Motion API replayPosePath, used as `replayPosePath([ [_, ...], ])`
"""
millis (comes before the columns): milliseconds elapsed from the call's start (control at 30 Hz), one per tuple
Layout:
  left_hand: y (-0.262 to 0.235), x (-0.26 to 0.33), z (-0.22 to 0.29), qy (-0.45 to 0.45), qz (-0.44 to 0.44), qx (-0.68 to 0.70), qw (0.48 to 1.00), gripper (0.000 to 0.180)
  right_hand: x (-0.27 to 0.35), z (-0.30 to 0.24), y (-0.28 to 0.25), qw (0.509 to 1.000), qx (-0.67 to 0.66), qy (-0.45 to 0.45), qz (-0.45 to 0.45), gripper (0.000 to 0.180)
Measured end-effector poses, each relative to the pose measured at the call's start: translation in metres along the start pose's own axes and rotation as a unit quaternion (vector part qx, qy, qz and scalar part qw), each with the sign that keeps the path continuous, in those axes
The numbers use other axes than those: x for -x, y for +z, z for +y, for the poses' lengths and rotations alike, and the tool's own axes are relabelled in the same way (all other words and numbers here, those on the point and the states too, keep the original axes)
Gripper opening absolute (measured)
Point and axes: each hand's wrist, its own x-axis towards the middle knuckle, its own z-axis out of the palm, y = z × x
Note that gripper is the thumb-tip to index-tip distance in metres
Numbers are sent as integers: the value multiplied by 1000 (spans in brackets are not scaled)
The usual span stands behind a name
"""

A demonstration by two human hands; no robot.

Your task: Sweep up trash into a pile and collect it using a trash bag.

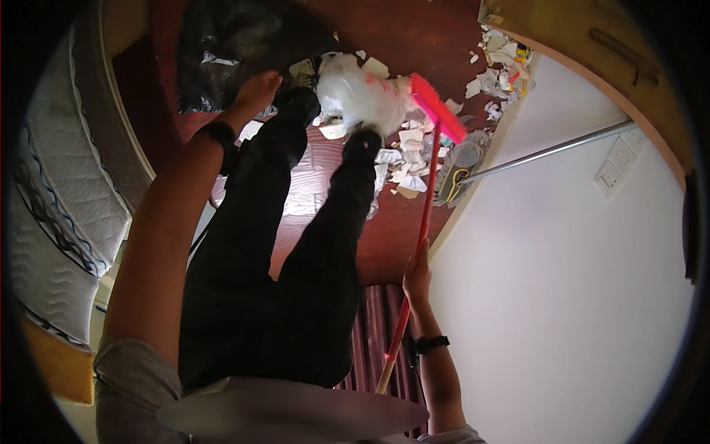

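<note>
My left hand (259, 90) is closed at the lower right edge of a black plastic bag (237, 33), its fingers pinched on the plastic. My right hand (417, 277) wraps round the red handle of a broom (438, 109). The broom's bright pink head is at the far end, beside a crumpled white, see-through plastic bag (359, 92) in front of my shoes. Torn paper scraps (414, 144) lie around that white bag and under the broom head. The inside of the black bag is hidden.
A grey mop (467, 157) with a metal pole leans along the white wall (562, 244) at right. More scraps (503, 70) are piled by the wall corner. Mattresses (70, 170) stand at left. A wooden piece (599, 44) is at upper right. The floor (392, 248) is dark red.
</note>
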Motion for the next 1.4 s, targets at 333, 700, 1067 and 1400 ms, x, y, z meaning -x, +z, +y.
replayPosePath([
  [333,3,10,15,-37,-41,36,998,40,-14,-3,-25,999,7,-33,3,60],
  [700,32,12,47,-80,-16,51,995,35,-16,-52,-26,988,33,-133,-71,66],
  [1067,15,7,44,-64,-36,30,997,33,-20,-101,-38,979,5,-187,-85,64],
  [1400,-23,-5,25,-93,-66,11,993,38,-27,-130,-47,985,-40,-132,-102,62],
])
